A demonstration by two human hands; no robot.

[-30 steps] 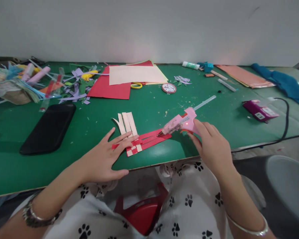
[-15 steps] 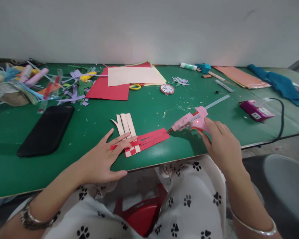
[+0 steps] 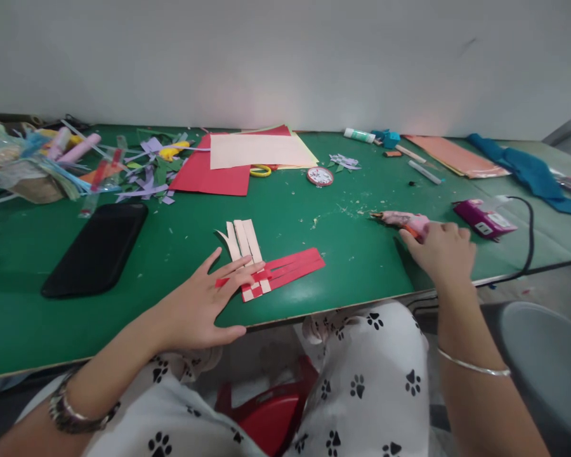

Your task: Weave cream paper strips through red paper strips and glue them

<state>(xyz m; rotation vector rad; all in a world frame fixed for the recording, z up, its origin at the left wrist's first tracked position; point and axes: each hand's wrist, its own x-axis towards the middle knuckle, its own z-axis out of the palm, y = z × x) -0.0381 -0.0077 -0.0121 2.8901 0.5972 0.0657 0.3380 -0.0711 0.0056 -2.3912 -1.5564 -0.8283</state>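
Note:
Near the table's front edge lies a piece of woven paper strips, with red strips [image 3: 297, 266] pointing right and cream strips [image 3: 245, 240] pointing away from me. My left hand [image 3: 204, 301] rests over its left part, fingers spread flat on the weave, hiding some of it. Off to the right, my right hand [image 3: 440, 251] is closed around a pink hot glue gun [image 3: 404, 221], which is low at the table top on its side, nozzle pointing left. The hand covers the gun's handle.
A black phone [image 3: 95, 251] lies left of my left hand. Paper scraps [image 3: 147, 171] and coloured sheets [image 3: 261, 151] lie at the back. A round red-rimmed disc [image 3: 320, 176] is mid-table. A purple power box [image 3: 485, 218] with a black cable [image 3: 530, 235] sits right of the glue gun.
My right hand has carried the glue gun rightward, away from the red strips' end, and lowered it onto its side. My left hand stays on the weave.

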